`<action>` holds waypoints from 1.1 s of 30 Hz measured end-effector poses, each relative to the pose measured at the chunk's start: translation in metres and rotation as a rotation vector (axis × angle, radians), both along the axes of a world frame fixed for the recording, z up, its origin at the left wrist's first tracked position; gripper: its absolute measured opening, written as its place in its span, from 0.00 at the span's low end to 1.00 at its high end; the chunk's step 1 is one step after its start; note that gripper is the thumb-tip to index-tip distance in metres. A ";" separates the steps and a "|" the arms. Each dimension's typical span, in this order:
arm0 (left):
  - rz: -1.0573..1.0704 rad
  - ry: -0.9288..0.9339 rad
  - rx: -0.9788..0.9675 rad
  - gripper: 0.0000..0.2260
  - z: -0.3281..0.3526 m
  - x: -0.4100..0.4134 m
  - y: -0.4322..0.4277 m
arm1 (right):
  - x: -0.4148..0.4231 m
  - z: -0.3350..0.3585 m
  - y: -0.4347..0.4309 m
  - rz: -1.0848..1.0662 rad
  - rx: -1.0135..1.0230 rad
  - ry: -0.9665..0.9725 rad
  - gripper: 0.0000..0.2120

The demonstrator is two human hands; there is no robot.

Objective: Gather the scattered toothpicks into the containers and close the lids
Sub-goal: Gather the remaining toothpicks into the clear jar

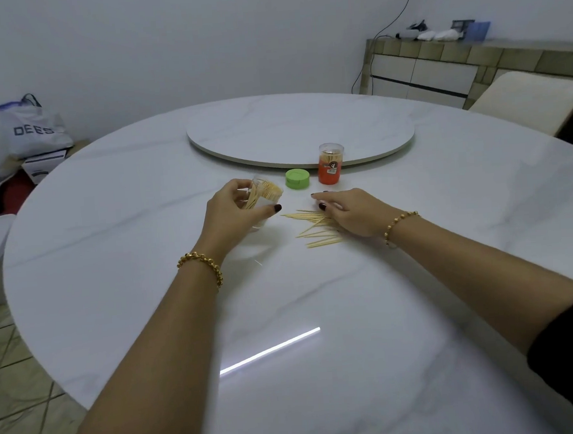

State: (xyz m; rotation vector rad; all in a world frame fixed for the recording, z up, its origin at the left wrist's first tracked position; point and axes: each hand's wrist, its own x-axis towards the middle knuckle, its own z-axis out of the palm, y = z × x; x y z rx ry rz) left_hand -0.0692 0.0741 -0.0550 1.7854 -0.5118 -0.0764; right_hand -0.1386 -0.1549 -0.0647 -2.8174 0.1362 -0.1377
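My left hand (232, 208) grips a clear open container (263, 193) full of toothpicks, tilted to the right on the white marble table (144, 225). To its right several loose toothpicks (312, 230) lie scattered on the table. My right hand (352, 212) lies flat over their right part, fingers stretched out to the left. A green lid (297, 178) sits behind the pile. Next to the lid stands an orange-labelled container (331, 163) of toothpicks, upright with a clear lid on it.
A round lazy Susan (300, 128) fills the table's middle, just behind the orange container. A padded chair (526, 98) stands at the right edge. A bag (33, 126) and boxes sit on the floor at the left.
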 end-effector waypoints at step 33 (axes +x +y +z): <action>-0.084 -0.104 0.116 0.22 -0.002 -0.021 -0.020 | -0.016 -0.028 0.007 -0.138 0.074 -0.494 0.08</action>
